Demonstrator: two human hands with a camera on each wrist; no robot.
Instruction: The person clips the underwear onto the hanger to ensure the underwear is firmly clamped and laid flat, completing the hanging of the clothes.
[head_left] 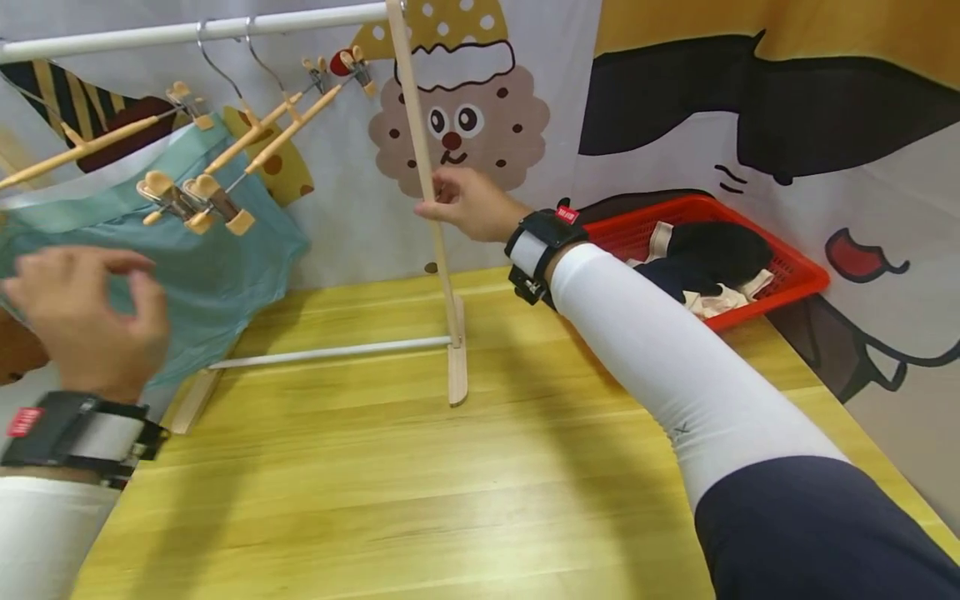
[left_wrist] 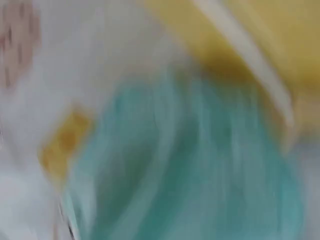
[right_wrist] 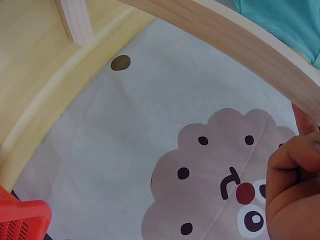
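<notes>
Two hands: right hand grips rack's wooden upright, steadying it; left hand, fingers loosely curled, holds nothing, near teal garment.

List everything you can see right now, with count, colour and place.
Small wooden clothes rack: one, pale wood with white rails, on the table, left of centre.
Teal fabric garment: one, hanging at the rack's left.
Wooden clip hangers: at least three, tan, on the top rail.
Red plastic basket: one, back right, holding dark and cream clothes.
Yellow wooden table: one, underneath everything.
Cartoon-print backdrop: white, brown and yellow, behind.
Left hand: in front of the garment; contact unclear, blurred.
Right hand: grip on the rack's upright post.
</notes>
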